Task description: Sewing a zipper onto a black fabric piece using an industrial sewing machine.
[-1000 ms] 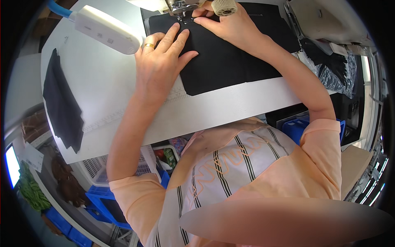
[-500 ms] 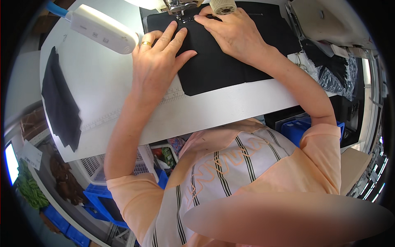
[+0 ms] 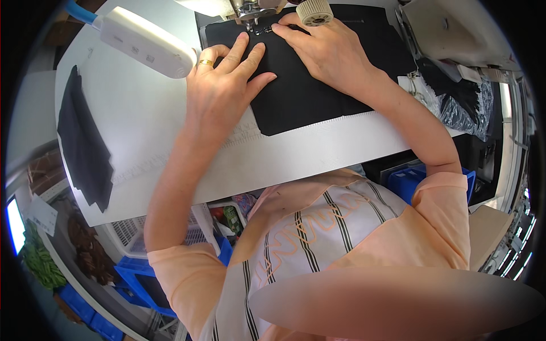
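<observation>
1. The left hand (image 3: 222,82), wearing a smooth gold ring (image 3: 206,62), is spreading its fingers over black fabric (image 3: 307,99); its grip is standing apart, fingertips resting on the cloth.
2. The right hand (image 3: 333,54) is bending over the same fabric, its thumb tip reaching a small, dark, glinting strip (image 3: 263,30); I cannot tell whether this grip is clamping on it, as a knob (image 3: 314,12) is hiding some fingers.
3. The matte black fabric is lying as a broad, flat panel under both hands, its upper part reaching beneath the shiny metal of a sewing machine (image 3: 250,10).
4. The cream, round, ridge-rimmed knob is overhanging the right fingers; a white, rounded oblong device (image 3: 148,42) is jutting in beside the left knuckles.
5. Rightward, crinkled clear plastic (image 3: 463,111) is lying near the right forearm.
6. Leftward, folded dark cloth (image 3: 84,142) is lying along the rim; the smooth white desk (image 3: 284,156) is spreading between it and the left forearm.
7. The desk's front edge is running below the fabric, a white band showing between; a latticed white basket (image 3: 128,233) is standing underneath.
</observation>
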Available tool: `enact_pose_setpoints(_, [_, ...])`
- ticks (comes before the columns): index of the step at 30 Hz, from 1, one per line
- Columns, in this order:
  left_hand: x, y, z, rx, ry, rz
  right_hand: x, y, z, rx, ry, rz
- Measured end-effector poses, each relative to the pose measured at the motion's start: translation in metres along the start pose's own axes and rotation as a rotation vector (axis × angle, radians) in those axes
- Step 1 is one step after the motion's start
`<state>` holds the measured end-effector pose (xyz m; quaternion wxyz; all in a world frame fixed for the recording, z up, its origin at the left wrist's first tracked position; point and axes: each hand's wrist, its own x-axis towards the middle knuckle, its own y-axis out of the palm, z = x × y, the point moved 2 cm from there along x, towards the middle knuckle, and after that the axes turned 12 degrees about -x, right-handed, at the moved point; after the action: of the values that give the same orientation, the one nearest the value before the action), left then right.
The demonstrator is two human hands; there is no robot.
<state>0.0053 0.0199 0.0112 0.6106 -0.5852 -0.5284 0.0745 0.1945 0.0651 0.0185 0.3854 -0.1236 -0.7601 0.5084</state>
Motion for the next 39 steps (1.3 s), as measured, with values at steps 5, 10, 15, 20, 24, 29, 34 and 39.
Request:
enact_pose_setpoints(5, [0.004, 0.003, 0.005, -0.019, -0.023, -0.018, 0.005, 0.001, -0.006, 0.006, -0.061, -0.048])
enact_pose_setpoints(10, [0.004, 0.003, 0.007, 0.019, -0.041, 0.002, 0.006, 0.0, -0.005, 0.027, -0.07, -0.075])
enact_pose_setpoints(15, [0.004, 0.003, 0.009, -0.04, -0.06, 0.011, 0.006, -0.002, -0.006, 0.018, -0.114, -0.125])
enact_pose_setpoints(20, [0.003, 0.005, 0.01, -0.034, -0.064, 0.016, 0.005, 0.001, -0.008, 0.101, -0.038, -0.138])
enact_pose_setpoints(24, [0.002, 0.005, 0.01, -0.023, -0.082, 0.03, 0.002, 0.004, -0.01, 0.128, -0.034, -0.16])
enact_pose_setpoints(29, [0.002, 0.003, 0.01, -0.019, -0.06, 0.013, 0.003, 0.003, -0.01, 0.113, -0.048, -0.153])
enact_pose_setpoints(34, [0.003, 0.005, 0.011, 0.004, -0.032, 0.014, 0.002, 0.005, -0.012, 0.153, -0.047, -0.158])
enact_pose_setpoints(39, [0.004, 0.001, 0.011, -0.037, -0.025, 0.009, 0.0, 0.01, -0.019, 0.257, 0.026, -0.155])
